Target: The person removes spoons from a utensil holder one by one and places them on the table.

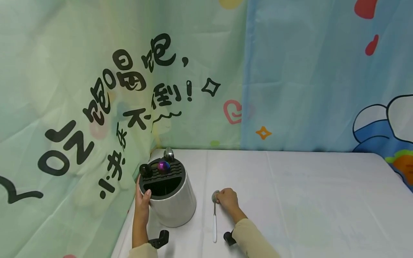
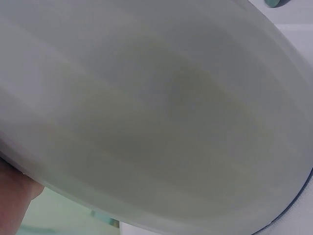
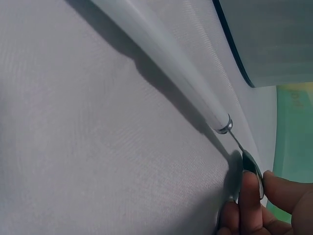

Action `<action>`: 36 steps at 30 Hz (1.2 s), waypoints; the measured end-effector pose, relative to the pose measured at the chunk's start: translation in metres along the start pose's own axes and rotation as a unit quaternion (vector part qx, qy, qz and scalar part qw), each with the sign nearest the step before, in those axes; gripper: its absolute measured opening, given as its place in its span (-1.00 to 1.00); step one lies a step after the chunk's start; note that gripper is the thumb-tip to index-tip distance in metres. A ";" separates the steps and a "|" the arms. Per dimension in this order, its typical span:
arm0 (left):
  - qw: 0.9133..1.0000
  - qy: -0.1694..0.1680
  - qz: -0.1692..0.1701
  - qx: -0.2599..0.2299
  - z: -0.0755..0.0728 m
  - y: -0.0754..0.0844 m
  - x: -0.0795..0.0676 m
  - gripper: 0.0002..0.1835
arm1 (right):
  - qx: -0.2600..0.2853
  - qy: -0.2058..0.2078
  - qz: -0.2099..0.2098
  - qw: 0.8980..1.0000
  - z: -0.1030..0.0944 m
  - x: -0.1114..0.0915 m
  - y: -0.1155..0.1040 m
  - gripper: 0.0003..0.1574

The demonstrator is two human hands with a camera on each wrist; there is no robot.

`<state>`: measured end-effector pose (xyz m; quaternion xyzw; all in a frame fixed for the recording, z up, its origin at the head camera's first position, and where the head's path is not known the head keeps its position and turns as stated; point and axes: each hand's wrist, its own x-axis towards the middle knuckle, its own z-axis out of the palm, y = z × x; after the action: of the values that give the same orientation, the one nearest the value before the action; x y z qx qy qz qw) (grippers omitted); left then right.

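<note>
A white utensil holder [image 1: 172,211] with a black slotted top [image 1: 167,182] stands on the left of the table. My left hand [image 1: 142,204] grips its left side, thumb at the top rim. In the left wrist view the holder's pale wall [image 2: 161,107] fills most of the picture, with part of the left hand [image 2: 17,196] at the lower left. My right hand [image 1: 228,200] pinches a spoon by its metal bowl [image 3: 250,164]. The spoon's white handle [image 1: 214,227] points toward me, close over the tabletop.
Three utensil heads rise from the holder's top: a black one [image 1: 146,170], a purple one [image 1: 163,167] and a silver one [image 1: 169,154]. A white cloth [image 1: 316,200] covers the table. Printed curtains [image 1: 193,136] hang along the left and the back.
</note>
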<state>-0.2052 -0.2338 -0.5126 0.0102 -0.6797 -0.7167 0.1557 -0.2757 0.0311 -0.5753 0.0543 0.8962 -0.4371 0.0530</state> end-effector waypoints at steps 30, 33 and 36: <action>1.000 -0.002 -0.004 -0.013 -0.002 0.000 0.001 -0.24 | -0.030 -0.004 0.016 0.999 -0.020 0.008 0.002 -0.53; 1.000 -0.004 -0.003 -0.014 -0.002 0.001 0.002 -0.24 | -0.032 -0.006 0.010 0.999 -0.023 0.012 0.001 -0.52; 1.000 -0.007 0.002 -0.012 -0.002 0.001 0.002 -0.24 | -0.032 -0.010 0.005 0.999 -0.026 0.018 -0.003 -0.51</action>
<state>-0.2065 -0.2366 -0.5112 0.0024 -0.6722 -0.7245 0.1524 -0.2954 0.0505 -0.5595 0.0530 0.9087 -0.4087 0.0661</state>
